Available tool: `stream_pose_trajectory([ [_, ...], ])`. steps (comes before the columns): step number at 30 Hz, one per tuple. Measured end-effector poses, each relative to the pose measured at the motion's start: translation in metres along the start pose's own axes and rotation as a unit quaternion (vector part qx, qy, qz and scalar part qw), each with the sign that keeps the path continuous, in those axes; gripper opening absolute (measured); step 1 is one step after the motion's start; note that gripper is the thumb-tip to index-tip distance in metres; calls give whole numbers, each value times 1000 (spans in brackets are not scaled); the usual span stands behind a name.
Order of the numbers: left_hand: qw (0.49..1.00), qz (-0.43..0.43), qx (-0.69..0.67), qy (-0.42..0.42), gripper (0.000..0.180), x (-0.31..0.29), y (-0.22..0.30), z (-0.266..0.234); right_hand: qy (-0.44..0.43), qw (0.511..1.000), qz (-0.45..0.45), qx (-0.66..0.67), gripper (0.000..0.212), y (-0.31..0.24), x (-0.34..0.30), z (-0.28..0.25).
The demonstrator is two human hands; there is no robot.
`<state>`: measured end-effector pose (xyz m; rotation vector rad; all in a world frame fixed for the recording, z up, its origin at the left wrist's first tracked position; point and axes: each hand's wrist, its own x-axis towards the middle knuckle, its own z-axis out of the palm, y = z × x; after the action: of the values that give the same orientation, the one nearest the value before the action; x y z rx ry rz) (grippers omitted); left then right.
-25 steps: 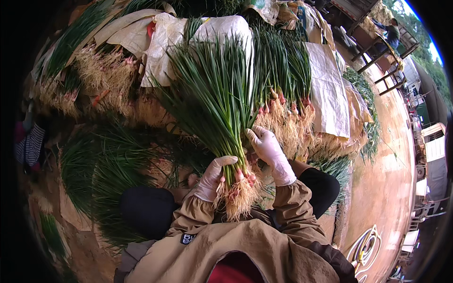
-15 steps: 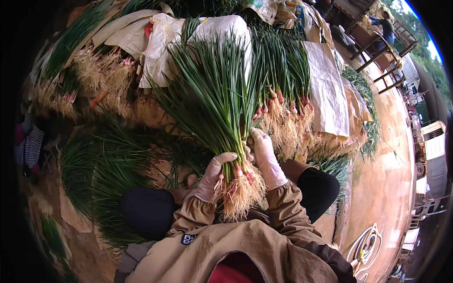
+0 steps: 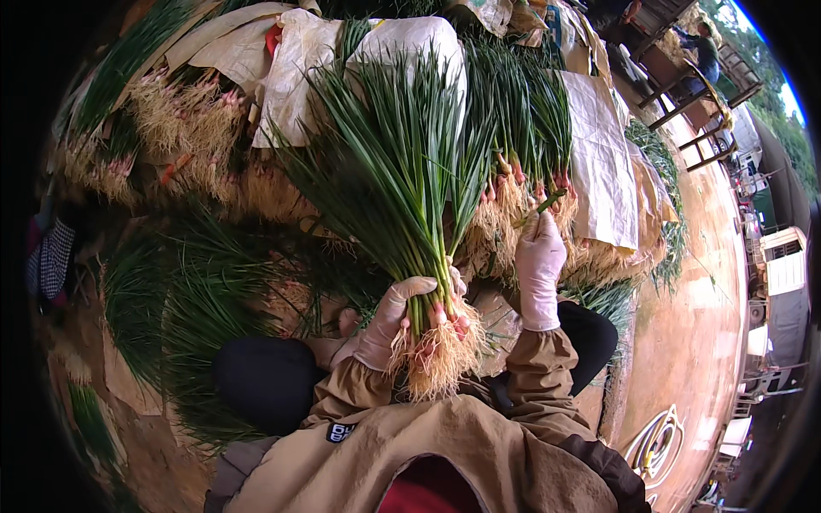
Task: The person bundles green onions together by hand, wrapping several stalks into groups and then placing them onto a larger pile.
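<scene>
My gloved left hand [image 3: 398, 318] is wrapped round a bunch of green garlic [image 3: 428, 227], just above its pinkish bulbs. The leaves fan out away from me, and the pale roots hang toward my lap. To the right, apart from the bunch, my gloved right hand [image 3: 540, 265] pinches a short green strip of leaf or stalk [image 3: 550, 203] between thumb and fingertips. It is raised in front of more garlic plants [image 3: 513, 184] laid in a row, roots toward me.
Sheets of pale sacking [image 3: 599, 162] cover parts of the piled garlic ahead. More green leaves [image 3: 209, 295] lie on the ground at my left. A coiled hose [image 3: 657, 445] rests on the wet floor at the right. Another person [image 3: 703, 56] stands near a wooden frame [image 3: 684, 103] at the far right.
My right hand has left the bunch and moved right and away from me, with a green strip in its fingers. My left hand still grips the bunch in nearly the same place.
</scene>
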<state>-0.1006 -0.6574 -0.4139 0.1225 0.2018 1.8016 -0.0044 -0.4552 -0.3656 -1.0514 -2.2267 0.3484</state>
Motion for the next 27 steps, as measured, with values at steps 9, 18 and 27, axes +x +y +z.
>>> stream_pose_trajectory([
  [9,999,-3,-32,-38,72,-10,13,33,-268,952,28,-148,43,-53,46,-11],
  [18,994,92,-37,-50,47,-2,14,-5,-248,962,110,32,47,-56,13,0],
  [27,994,47,-37,-95,48,4,18,-7,-242,945,163,151,43,-59,46,11],
])
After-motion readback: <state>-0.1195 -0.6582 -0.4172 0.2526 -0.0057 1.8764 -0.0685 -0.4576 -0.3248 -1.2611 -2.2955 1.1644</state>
